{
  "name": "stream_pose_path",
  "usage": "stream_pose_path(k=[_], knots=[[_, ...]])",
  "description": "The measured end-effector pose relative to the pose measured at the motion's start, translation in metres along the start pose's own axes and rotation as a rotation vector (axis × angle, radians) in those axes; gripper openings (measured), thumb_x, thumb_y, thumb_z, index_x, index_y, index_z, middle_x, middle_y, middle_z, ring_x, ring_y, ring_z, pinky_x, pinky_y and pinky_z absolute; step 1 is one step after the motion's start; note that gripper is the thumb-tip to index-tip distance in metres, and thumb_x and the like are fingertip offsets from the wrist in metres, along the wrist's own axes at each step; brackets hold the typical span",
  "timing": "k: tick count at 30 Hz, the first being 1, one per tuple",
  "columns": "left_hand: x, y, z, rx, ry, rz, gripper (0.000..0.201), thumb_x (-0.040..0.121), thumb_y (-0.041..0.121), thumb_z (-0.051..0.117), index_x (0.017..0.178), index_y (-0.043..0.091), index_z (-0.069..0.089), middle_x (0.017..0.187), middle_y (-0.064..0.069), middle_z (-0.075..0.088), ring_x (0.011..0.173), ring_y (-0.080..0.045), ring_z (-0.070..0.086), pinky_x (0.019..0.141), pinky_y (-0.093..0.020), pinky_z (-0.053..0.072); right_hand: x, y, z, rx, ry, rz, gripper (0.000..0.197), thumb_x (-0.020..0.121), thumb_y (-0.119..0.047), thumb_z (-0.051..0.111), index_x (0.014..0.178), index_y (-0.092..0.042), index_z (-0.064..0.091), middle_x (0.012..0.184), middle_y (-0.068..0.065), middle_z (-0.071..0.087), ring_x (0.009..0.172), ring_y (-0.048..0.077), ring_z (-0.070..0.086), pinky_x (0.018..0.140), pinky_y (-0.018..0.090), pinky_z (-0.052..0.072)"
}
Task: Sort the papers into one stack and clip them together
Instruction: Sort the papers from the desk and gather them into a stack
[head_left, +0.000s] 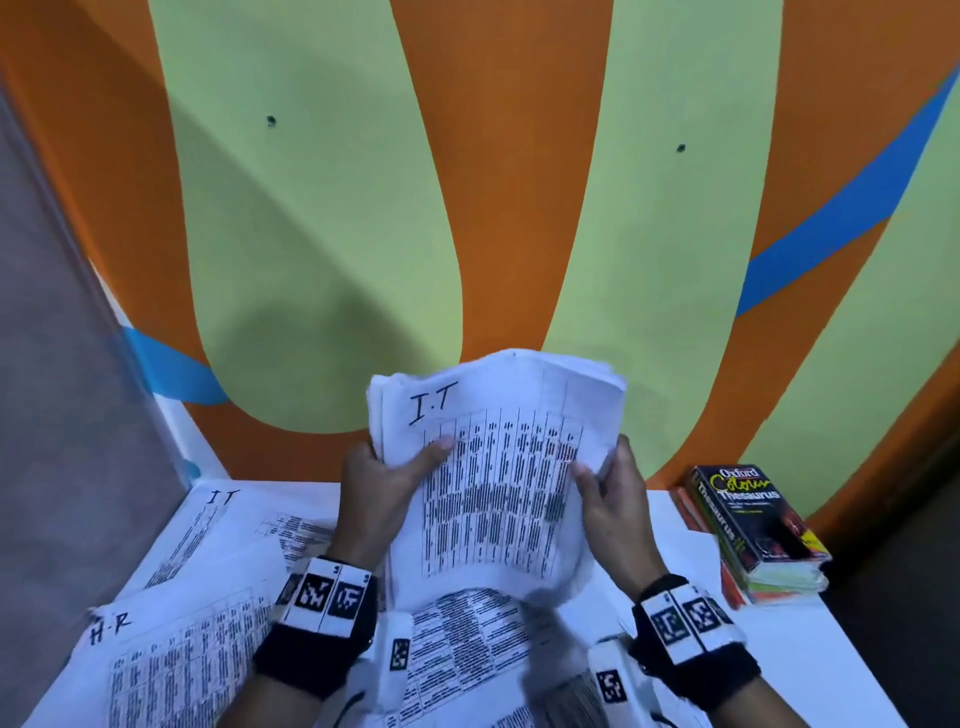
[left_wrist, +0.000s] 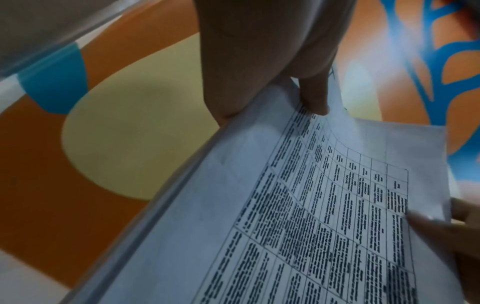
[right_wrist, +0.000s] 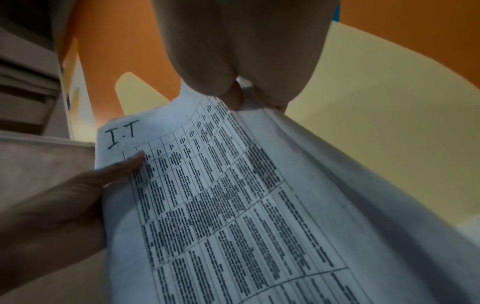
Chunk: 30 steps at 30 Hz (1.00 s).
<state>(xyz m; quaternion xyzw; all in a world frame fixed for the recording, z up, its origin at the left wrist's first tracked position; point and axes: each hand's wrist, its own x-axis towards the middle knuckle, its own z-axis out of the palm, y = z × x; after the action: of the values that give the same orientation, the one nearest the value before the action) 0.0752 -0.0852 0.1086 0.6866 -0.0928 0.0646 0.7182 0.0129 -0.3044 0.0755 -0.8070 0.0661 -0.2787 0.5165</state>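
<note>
I hold a stack of printed papers upright above the table, its top sheet marked "I.T" and covered with a table of text. My left hand grips the stack's left edge, thumb on the front sheet. My right hand pinches the right edge. The left wrist view shows the stack edge-on under my left hand. In the right wrist view the same stack runs below my right hand. More loose sheets marked "I.T" and "H.R" lie on the white table. No clip is visible.
A pile of books topped by a black Oxford thesaurus sits at the table's back right corner. An orange, green and blue painted wall rises right behind the table. A grey partition closes the left side.
</note>
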Motion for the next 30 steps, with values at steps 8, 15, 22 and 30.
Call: stream_pose_path(k=[8, 15, 22, 30], knots=[[-0.003, -0.018, -0.011, 0.021, -0.052, -0.097, 0.033, 0.054, 0.025, 0.090, 0.080, 0.018, 0.071, 0.073, 0.012, 0.076, 0.078, -0.019, 0.074, 0.068, -0.035, 0.061, -0.010, 0.010, 0.000, 0.073, -0.073, 0.069, 0.033, 0.087, -0.047, 0.058, 0.112, -0.032, 0.043, 0.094, 0.016, 0.057, 0.091, 0.026, 0.061, 0.078, 0.047, 0.049], [-0.006, -0.020, -0.019, 0.009, -0.173, -0.069, 0.044, 0.055, 0.022, 0.090, 0.093, 0.019, 0.068, 0.085, 0.014, 0.076, 0.080, -0.004, 0.072, 0.068, -0.022, 0.057, -0.007, 0.010, 0.004, 0.208, -0.158, 0.085, 0.059, 0.090, -0.002, 0.060, 0.140, -0.016, 0.030, 0.122, -0.012, 0.054, 0.109, -0.006, 0.055, 0.103, 0.031, 0.046], [-0.010, -0.039, -0.035, 0.270, -0.063, -0.134, 0.047, 0.068, 0.051, 0.077, 0.060, 0.013, 0.050, 0.049, 0.002, 0.053, 0.044, -0.012, 0.048, 0.055, -0.025, 0.040, -0.010, 0.022, 0.025, 0.080, -0.155, 0.119, 0.040, 0.094, -0.013, 0.057, 0.124, -0.033, 0.039, 0.112, 0.014, 0.059, 0.105, 0.028, 0.058, 0.092, 0.044, 0.050], [-0.001, 0.011, -0.114, 0.547, 0.364, 0.148, 0.056, 0.081, 0.019, 0.073, 0.044, 0.015, 0.031, 0.029, 0.002, 0.034, 0.030, -0.004, 0.032, 0.037, -0.014, 0.022, -0.013, 0.051, 0.080, -0.712, -0.879, -0.073, 0.067, 0.084, -0.026, 0.067, 0.143, -0.018, 0.036, 0.144, 0.008, 0.039, 0.133, 0.028, 0.037, 0.103, 0.042, 0.041]])
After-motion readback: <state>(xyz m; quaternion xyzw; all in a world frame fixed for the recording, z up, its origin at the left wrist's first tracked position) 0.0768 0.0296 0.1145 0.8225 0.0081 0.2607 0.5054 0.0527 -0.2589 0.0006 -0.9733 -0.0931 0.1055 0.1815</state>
